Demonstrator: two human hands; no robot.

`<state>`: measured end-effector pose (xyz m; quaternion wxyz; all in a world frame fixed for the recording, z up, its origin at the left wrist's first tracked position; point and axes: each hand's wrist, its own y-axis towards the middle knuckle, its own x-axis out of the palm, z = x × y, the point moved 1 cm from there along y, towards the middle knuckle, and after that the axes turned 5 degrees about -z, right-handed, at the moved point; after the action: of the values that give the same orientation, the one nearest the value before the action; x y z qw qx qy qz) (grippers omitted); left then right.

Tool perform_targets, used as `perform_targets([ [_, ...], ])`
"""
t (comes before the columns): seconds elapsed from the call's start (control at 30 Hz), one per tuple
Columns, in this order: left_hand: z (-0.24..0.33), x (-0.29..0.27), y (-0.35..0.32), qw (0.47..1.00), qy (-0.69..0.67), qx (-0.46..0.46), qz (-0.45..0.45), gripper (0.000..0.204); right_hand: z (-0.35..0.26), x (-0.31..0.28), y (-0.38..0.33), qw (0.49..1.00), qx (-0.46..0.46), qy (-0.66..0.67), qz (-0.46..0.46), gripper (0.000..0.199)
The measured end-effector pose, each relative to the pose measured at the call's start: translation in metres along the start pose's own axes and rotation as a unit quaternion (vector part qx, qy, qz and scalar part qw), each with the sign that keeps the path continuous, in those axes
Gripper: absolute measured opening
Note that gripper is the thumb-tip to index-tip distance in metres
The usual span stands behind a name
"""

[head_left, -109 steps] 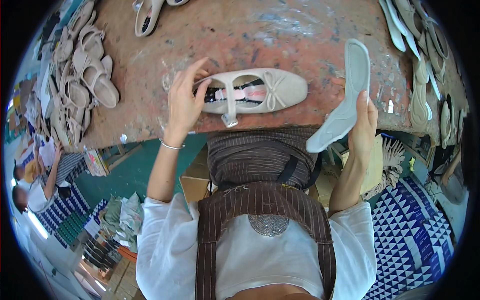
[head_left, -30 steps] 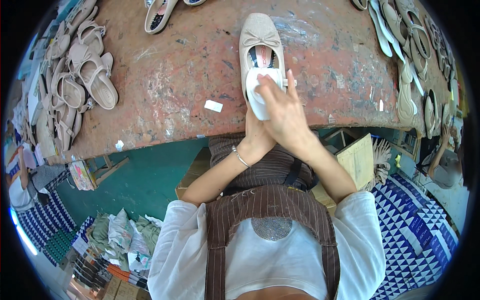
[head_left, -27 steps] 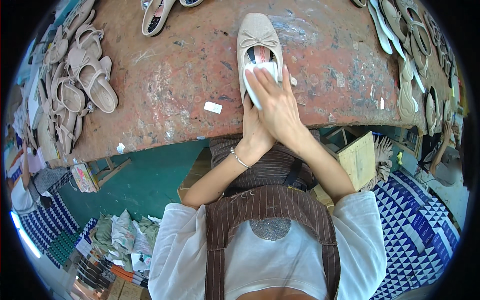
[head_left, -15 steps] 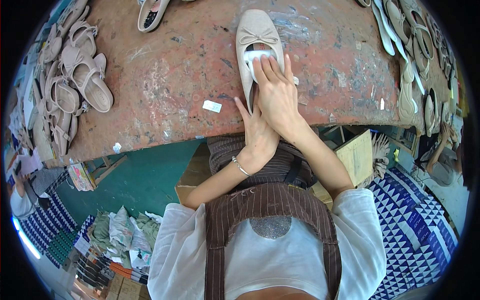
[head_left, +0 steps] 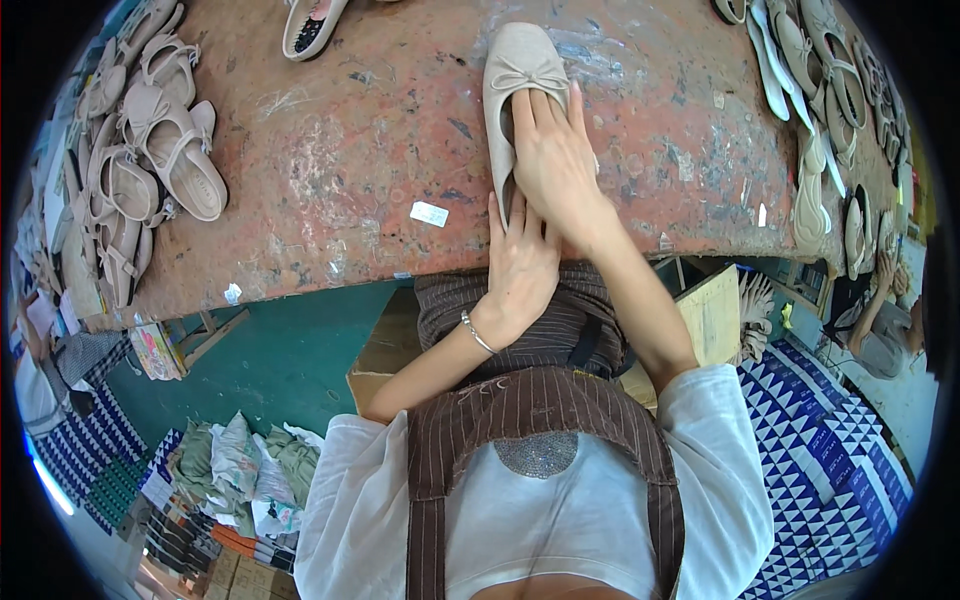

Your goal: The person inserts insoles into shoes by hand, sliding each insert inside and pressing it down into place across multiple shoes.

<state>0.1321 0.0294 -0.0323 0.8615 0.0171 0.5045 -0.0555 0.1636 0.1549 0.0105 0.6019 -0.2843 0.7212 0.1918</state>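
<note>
A beige ballet flat [head_left: 522, 55] with a bow lies on the worn table, its toe pointing away from me. My right hand [head_left: 556, 175] reaches into its opening, fingers stretched toward the toe and their tips hidden under the bow. The back of that hand covers most of the shoe's inside. At the heel end, my left hand [head_left: 522, 262] is closed around the shoe, fingers on both sides of the heel. My right hand and wrist partly overlap it.
Several beige strap shoes [head_left: 175, 150] are heaped at the left of the table [head_left: 330, 170]. White insoles [head_left: 765, 65] and more shoes lie at the right. A small white label [head_left: 429, 214] is left of the shoe. Another shoe [head_left: 308, 28] sits at the far edge.
My right hand's fingers have slid deeper into the shoe, and the white piece under them is out of sight. My left hand's fingers have shifted at the heel.
</note>
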Motion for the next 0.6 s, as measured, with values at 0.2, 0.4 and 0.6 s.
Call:
perform_targets([
  [0.2, -0.004, 0.003, -0.001, 0.999, 0.039, -0.008, 0.032, 0.050, 0.005, 0.028, -0.009, 0.999, -0.029, 0.029, 0.034, 0.048],
  [0.4, -0.002, -0.001, 0.001, 0.998, -0.013, 0.027, 0.060, 0.050, 0.015, 0.051, 0.010, 0.988, -0.026, -0.046, 0.147, 0.027],
  [0.6, 0.003, -0.005, 0.006, 0.998, 0.047, 0.010, 0.042, 0.053, 0.026, 0.042, 0.035, 0.998, -0.061, 0.023, -0.006, 0.019],
])
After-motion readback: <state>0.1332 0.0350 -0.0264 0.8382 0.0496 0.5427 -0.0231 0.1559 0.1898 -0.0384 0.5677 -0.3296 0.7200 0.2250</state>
